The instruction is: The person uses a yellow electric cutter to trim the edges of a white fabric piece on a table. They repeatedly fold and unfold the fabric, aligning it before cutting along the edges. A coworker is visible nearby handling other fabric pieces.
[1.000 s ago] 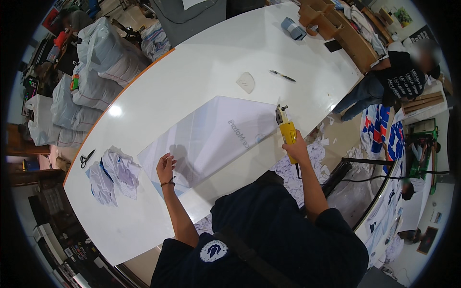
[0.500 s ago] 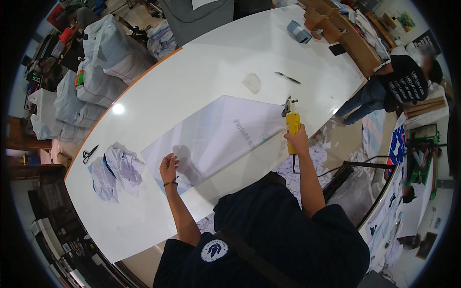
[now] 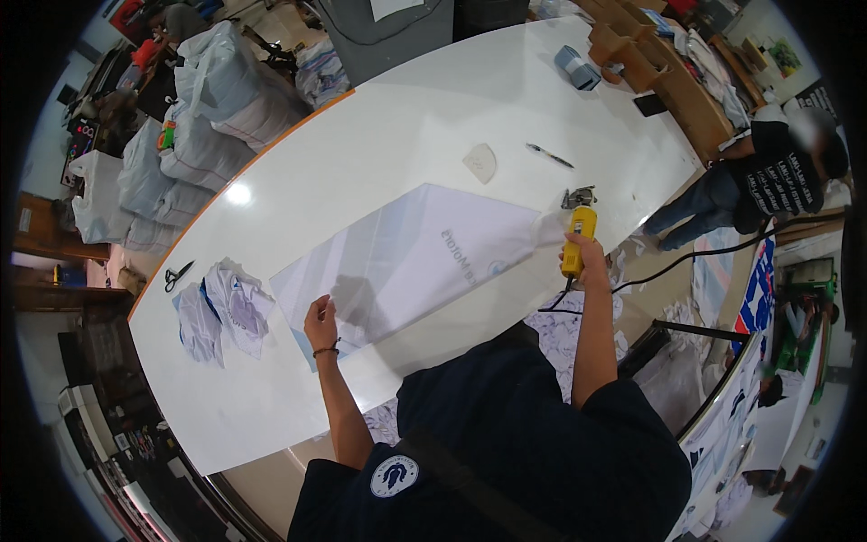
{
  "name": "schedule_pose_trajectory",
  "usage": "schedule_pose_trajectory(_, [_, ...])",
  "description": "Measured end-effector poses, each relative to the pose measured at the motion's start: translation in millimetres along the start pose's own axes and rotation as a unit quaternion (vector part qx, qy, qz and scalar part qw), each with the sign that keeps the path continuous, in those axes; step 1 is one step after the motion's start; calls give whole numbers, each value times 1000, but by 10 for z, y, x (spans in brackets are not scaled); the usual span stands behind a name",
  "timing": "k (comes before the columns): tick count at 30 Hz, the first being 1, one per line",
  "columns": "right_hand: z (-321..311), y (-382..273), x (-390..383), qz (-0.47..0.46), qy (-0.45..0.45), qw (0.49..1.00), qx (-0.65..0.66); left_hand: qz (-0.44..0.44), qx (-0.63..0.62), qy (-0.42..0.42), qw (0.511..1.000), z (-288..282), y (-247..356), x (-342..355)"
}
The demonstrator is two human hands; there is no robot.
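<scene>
Here's the right hand point(image 3: 591, 260), fingers wrapped around a yellow, cylindrical corded cutting tool with a metal head point(image 3: 580, 242), its head just beside the narrow right end of a white and pale-blue printed fabric panel point(image 3: 406, 262); contact I can't tell. The left hand point(image 3: 320, 322) sits loosely bent, half-open, gripping nothing visible, at the panel's lower left; whether it presses, I can't tell. The panel lies on a glossy white table point(image 3: 226, 406), and if that palm isn't bearing down, the cloth could slide or pucker under the blade. The looping black power cord point(image 3: 700, 256) could snag and jerk the tool. Farther out: 1 translucent fan-shaped piece point(image 3: 480, 163), 1 dark slim pen point(image 3: 550, 155), black-handled scissors point(image 3: 179, 275).
</scene>
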State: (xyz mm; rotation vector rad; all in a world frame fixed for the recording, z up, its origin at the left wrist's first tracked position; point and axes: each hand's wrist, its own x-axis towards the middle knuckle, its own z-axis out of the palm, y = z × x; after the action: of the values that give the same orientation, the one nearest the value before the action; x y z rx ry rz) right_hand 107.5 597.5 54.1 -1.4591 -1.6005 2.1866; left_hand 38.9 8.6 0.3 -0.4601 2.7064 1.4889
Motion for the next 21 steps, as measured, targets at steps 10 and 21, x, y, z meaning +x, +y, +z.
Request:
schedule_pose_trajectory(10, [-564, -390, 678, -9, 26, 999, 19, 189, -19, -213, 958, 1857, 1632, -708])
schedule_pose_trajectory(21, [-898, -759, 1492, -234, 120, 910, -319, 544, 230, -302, 748, 3940, 2191, -1381])
